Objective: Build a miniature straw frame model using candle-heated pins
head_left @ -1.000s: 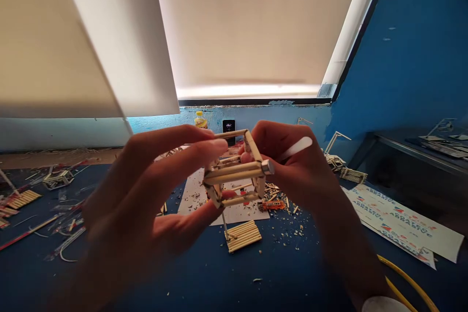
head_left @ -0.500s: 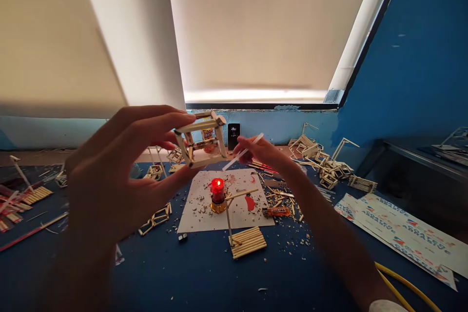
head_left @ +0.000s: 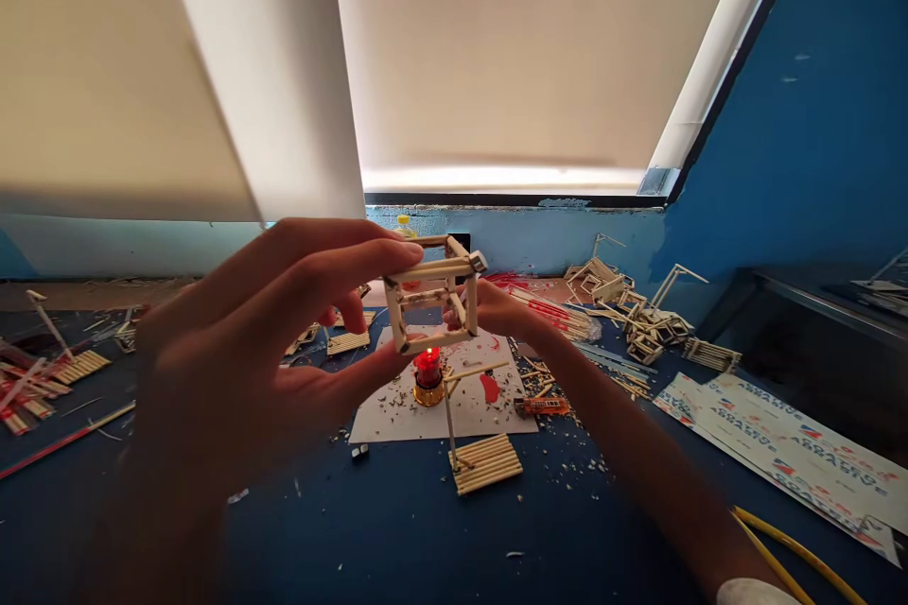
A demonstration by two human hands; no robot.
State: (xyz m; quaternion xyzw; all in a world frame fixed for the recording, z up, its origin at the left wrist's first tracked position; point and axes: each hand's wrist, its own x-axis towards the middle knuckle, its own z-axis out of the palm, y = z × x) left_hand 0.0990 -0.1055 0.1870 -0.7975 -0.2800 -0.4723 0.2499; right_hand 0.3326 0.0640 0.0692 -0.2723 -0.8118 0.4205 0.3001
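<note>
My left hand (head_left: pixel 284 321) is closed, pinching a small box-shaped frame of wooden sticks (head_left: pixel 472 304) between thumb and fingertips, raised in front of me. Just behind the frame, my right hand (head_left: pixel 495 310) is closed, its fingertips partly hidden by the bars. The thin white glue stick seen in it earlier is hard to make out now. Below the frame, a lit red candle (head_left: pixel 427 369) burns in a gold holder on a white sheet (head_left: pixel 390 425). Nearer stands a slatted stick base (head_left: pixel 489 465) with an upright post and crossbar.
An orange lighter (head_left: pixel 543 406) lies at the sheet's right edge amid crumbs and loose sticks. Stick frames (head_left: pixel 642 326) are heaped at the back right. Printed sheets (head_left: pixel 780 463) and a yellow cable (head_left: pixel 787 548) lie on the right; red-and-white sticks (head_left: pixel 28 388) lie on the left.
The stick frame has moved right and slightly down in my left hand, turning a little. My right hand has come lower, behind the frame, and the white glue stick has dropped from clear sight.
</note>
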